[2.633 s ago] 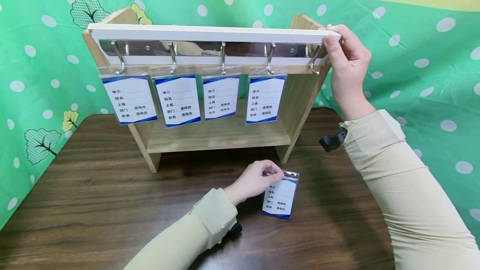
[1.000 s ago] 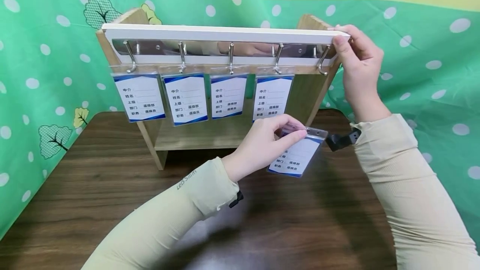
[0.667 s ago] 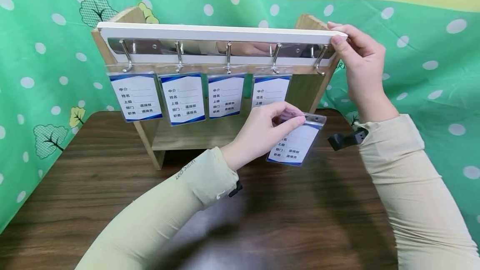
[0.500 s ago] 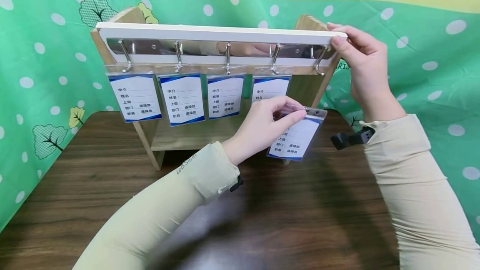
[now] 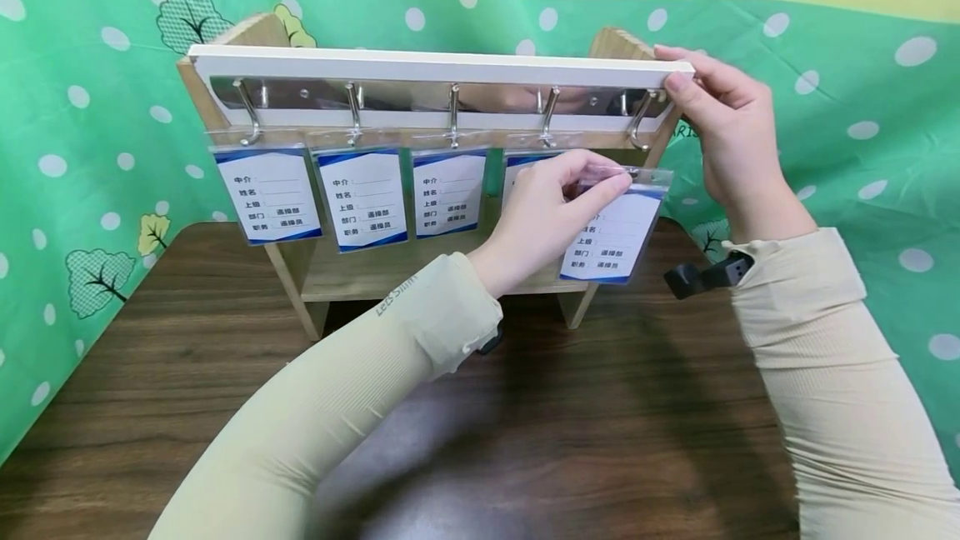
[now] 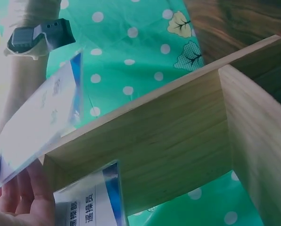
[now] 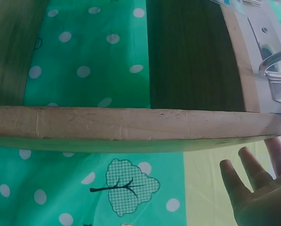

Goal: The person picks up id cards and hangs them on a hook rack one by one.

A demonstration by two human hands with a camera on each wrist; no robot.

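Observation:
In the head view my left hand (image 5: 543,211) pinches the clear top edge of a badge holder (image 5: 615,232) between thumb and fingers. This badge is off the table, just below the rightmost hook (image 5: 639,123), which carries nothing. My right hand (image 5: 731,123) grips the right end of the white hook rail (image 5: 420,62), thumb in front. Badges hang from the other hooks; the first (image 5: 266,198) is at far left, and my left hand partly covers the one nearest it. In the left wrist view the held badge (image 6: 39,113) tilts above a hanging badge (image 6: 91,200).
The rail fronts a wooden shelf stand (image 5: 442,269) with side panels, standing on a dark wooden table (image 5: 600,440). Behind it hangs a green dotted curtain (image 5: 847,48). A black wrist camera (image 5: 708,275) juts from the right sleeve towards the stand.
My left hand picked the badge up off the table, lifting it up and slightly right to just under the rightmost hook. The right hand keeps its grip on the rail end.

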